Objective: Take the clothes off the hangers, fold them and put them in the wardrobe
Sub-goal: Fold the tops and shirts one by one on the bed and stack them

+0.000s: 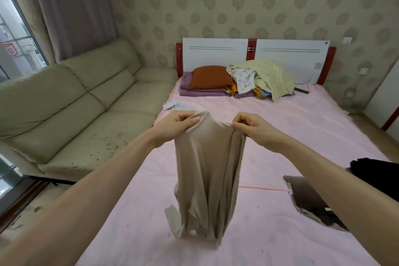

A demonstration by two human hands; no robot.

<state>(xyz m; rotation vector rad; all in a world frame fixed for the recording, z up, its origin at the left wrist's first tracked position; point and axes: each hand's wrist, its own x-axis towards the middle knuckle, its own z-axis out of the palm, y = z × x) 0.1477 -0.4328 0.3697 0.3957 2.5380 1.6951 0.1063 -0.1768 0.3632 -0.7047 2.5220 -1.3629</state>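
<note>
A bedroom with patterned wallpaper holds a bed (280, 136) covered by a pink sheet, its white and red headboard (216, 54) against the far wall. Over the middle of the bed, the fingers (190, 120) of the left hand (177, 123) are pinched on the top edge of a beige garment (205, 168), thumb pressed against the cloth. The right hand (250, 125) is clenched on the same top edge just beside it, so the garment hangs between both hands in long folds. Its lower end touches the sheet near the bed's near edge, where a loose strip of the cloth lies to the left. Both bare forearms reach in from the bottom corners.

By the bed's right edge lies a dark brown folded garment (311, 198), and a black cloth (375, 173) sits just beyond it at the very edge. At the head of the bed, an orange pillow (209, 77) rests on folded purple bedding (194, 92), with a heap of pale yellow and printed blankets (263, 75) beside it toward the right corner. A small white cloth (174, 106) lies at the bed's left edge. A worn beige sofa (86, 103) stands along the bed's left side, below a grey curtain (71, 6) and a window (15, 39).
</note>
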